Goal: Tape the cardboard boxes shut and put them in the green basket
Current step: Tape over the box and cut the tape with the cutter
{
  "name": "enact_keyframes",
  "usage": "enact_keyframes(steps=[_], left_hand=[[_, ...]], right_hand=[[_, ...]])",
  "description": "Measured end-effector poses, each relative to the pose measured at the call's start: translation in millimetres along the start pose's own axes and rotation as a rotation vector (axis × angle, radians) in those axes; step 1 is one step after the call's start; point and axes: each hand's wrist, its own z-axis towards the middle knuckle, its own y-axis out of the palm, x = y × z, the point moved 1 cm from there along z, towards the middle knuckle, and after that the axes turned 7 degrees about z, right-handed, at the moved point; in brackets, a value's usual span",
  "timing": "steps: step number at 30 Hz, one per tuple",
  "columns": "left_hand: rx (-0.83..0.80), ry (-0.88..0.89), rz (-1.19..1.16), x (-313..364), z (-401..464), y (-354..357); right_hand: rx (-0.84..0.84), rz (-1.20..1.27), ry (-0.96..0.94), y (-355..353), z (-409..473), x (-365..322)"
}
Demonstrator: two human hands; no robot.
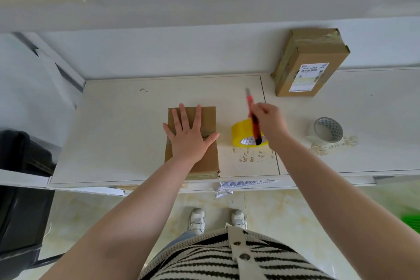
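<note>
The left hand (189, 136) lies flat, fingers spread, pinning the cardboard box (193, 143) steady, while beside it the right hand (269, 120) grips a red utility knife (252, 116) over the yellow tape roll (241, 133), likely for cutting tape.

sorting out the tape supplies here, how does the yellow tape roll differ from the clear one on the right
The yellow tape roll is opaque bright yellow; the clear tape roll is see-through and greyish.
The yellow roll sits close to the box under the left hand, partly behind the right hand and its red utility knife; the clear roll sits alone, farther right.
The clear roll lies among crumbly debris; the yellow roll does not.
Both rest on the white table.
</note>
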Motion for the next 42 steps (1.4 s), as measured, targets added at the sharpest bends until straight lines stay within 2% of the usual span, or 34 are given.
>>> enact_keyframes(steps=[2,4,8,9,10,12,14,16,19,22,27,30,35,37,39,40,42], left_hand=[[-0.01,0.0,0.005,0,0,0],[-0.014,-0.001,0.003,0,0,1],[-0.008,0.001,-0.017,1,1,1],[-0.007,0.002,-0.017,1,1,1],[-0.003,0.002,-0.012,1,1,1],[0.008,0.003,-0.002,1,0,2],[0.018,0.002,-0.004,1,0,2],[0.02,-0.003,-0.005,0,0,2],[0.01,-0.005,0.002,-1,1,2],[0.011,0.001,0.003,-2,0,3],[0.014,0.009,0.003,-2,1,4],[0.017,0.01,0.012,-3,0,3],[0.003,0.026,0.029,1,-5,-5],[0.131,0.075,0.036,5,-11,-13],[0.259,0.202,-0.131,20,-18,-24],[0.25,0.274,-0.303,31,-22,-29],[0.11,0.334,-0.621,59,-29,-37]], right_hand=[[0.17,0.112,0.041,-27,7,12],[0.243,-0.06,0.107,-52,11,31],[0.035,-0.669,0.274,-68,4,72],[0.028,-0.789,0.218,-64,2,71],[0.057,-0.797,0.127,-56,3,61],[0.076,-0.63,-0.087,-35,6,29],[-0.14,-0.63,-0.277,-6,13,-6],[-0.408,-0.804,-0.334,23,17,-28],[-0.654,-1.002,-0.184,47,19,-36],[-0.749,-1.096,-0.094,51,22,-34],[-0.717,-0.866,-0.051,36,28,-32],[-0.635,-0.711,-0.028,21,24,-21],[-0.322,-0.209,0.067,-18,0,4],[-0.202,-0.029,0.1,-27,-14,13],[-0.123,0.142,0.161,-30,-25,19],[-0.101,0.206,0.19,-29,-31,21],[-0.086,0.273,0.203,-25,-40,21]])
